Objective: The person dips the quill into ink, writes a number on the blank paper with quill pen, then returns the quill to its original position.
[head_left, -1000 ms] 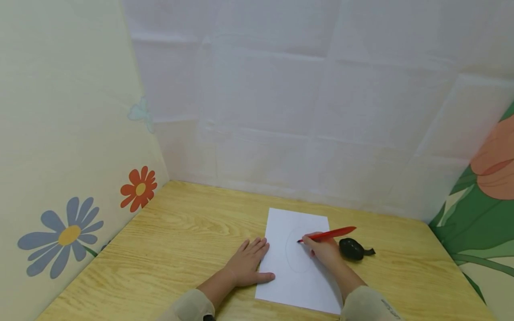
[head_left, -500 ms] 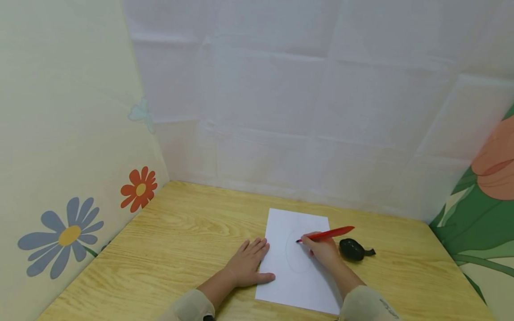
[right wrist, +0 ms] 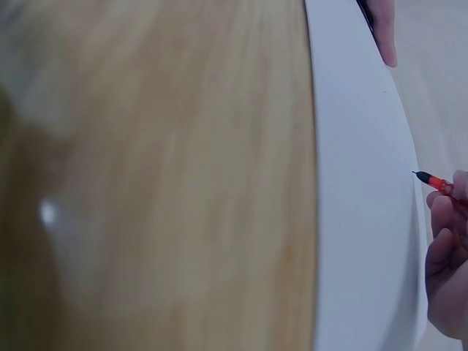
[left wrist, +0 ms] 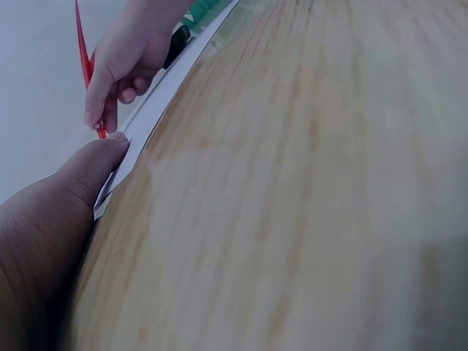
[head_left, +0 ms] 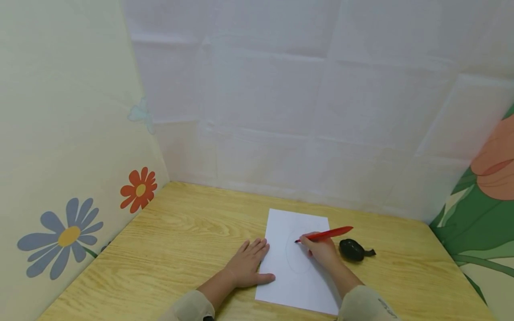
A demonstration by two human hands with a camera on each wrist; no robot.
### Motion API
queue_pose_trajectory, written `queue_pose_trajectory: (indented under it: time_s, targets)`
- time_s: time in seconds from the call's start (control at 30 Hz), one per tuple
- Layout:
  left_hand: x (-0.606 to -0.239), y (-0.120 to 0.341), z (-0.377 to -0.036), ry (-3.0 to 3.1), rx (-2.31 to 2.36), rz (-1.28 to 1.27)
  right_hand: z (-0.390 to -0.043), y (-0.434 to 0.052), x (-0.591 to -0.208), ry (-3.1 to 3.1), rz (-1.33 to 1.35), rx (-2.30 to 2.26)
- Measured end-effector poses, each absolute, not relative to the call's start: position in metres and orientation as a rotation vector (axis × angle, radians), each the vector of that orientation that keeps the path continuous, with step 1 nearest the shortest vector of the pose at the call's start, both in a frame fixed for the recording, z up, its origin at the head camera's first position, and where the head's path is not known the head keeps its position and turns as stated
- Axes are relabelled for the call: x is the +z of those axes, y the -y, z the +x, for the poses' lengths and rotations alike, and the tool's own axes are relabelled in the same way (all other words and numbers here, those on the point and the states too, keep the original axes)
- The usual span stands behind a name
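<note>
My right hand (head_left: 324,252) pinches a red pen (head_left: 331,233) with a broad, pointed red tail end, its dark tip at the sheet of white paper (head_left: 281,285). In the right wrist view the black tip of the pen (right wrist: 431,180) comes right down at the paper. A faint oval outline shows on the sheet, left of the pen and below it. My left hand (head_left: 246,265) lies flat with fingers spread across the sheet's left edge, its thumb stretched over the paper. The left wrist view shows that thumb (left wrist: 88,172) near the pen.
A glossy black rounded object with a short stem-like end (head_left: 351,249) lies on the wood-grain table (head_left: 192,223) just right of my right hand. Behind the table hangs a creased white cloth (head_left: 257,111). Flower-printed panels (head_left: 68,133) stand at both sides.
The right hand and pen have shifted slightly left over the paper. My left hand, the sheet and the black object stay where they were.
</note>
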State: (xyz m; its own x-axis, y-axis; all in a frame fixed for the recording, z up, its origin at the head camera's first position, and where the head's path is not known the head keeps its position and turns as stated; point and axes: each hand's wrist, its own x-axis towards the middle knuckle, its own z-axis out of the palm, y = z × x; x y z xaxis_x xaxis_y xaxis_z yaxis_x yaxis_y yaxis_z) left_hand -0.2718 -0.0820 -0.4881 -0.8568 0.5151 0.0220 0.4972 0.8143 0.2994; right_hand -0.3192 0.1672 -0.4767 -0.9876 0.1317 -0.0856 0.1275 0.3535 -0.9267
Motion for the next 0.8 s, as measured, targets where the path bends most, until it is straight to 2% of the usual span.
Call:
queue_pose_trajectory:
  time_s: [0.8]
  targets:
    - [-0.4896, 0.0821, -0.2722, -2.919, 0.449, 0.807, -0.3229, -0.159, -0.4804, 2.557, -0.211, 1.788]
